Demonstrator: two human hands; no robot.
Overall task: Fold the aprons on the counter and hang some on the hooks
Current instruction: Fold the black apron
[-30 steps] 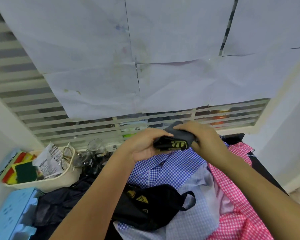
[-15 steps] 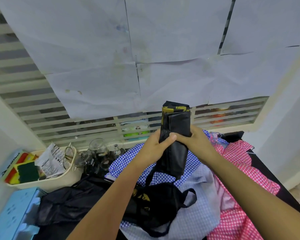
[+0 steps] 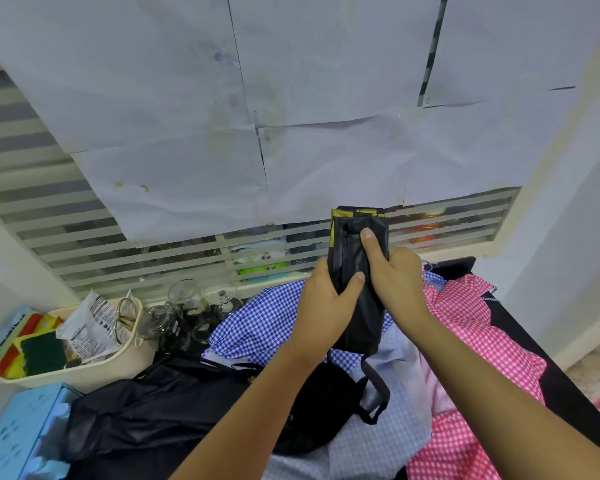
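A black apron (image 3: 355, 237) with yellow print, folded into a narrow upright bundle, is held above the counter. My left hand (image 3: 326, 306) grips its lower left side, thumb across the front. My right hand (image 3: 399, 282) grips the right side with the thumb pressed up the front. Its straps hang below. Beneath lie a blue checked apron (image 3: 257, 327), a pink checked apron (image 3: 471, 334), a pale blue apron (image 3: 385, 441) and more black aprons (image 3: 146, 410). No hooks are in view.
A cream basket (image 3: 84, 372) with sponges and a packet stands at the left, and glass cups (image 3: 187, 313) sit behind the pile. A blue box (image 3: 18, 438) is at the lower left. Paper sheets (image 3: 291, 98) cover the slatted window.
The black bundle went from lying flat between my hands to standing upright. Since then my right thumb has slid higher up its front.
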